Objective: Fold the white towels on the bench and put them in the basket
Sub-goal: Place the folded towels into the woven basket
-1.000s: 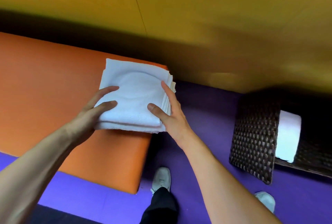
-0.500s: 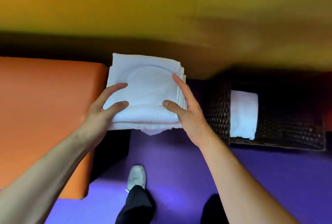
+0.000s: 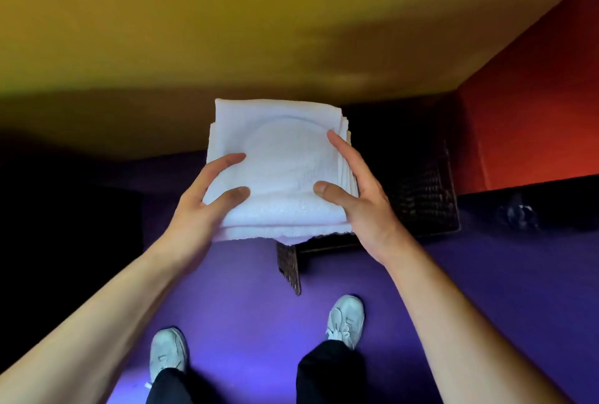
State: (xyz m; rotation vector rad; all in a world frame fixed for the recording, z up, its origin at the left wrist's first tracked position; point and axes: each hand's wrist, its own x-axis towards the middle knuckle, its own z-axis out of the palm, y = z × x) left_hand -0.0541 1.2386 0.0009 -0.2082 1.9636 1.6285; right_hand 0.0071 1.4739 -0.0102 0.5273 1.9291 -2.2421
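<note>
A folded white towel hangs in the air at the centre of the view, held flat between both hands. My left hand grips its left edge, thumb and forefinger on top and the other fingers underneath. My right hand grips its right edge the same way. Directly below and behind the towel stands the dark woven basket; the towel hides most of its opening and whatever lies inside. The orange bench is out of view.
The floor is purple. A yellow wall runs across the back and a red wall closes the right side. My two white shoes stand just in front of the basket.
Both hands have carried the folded towel off the orange bench and rightwards until it is over the basket. The view has turned right, so the bench has left the frame.
</note>
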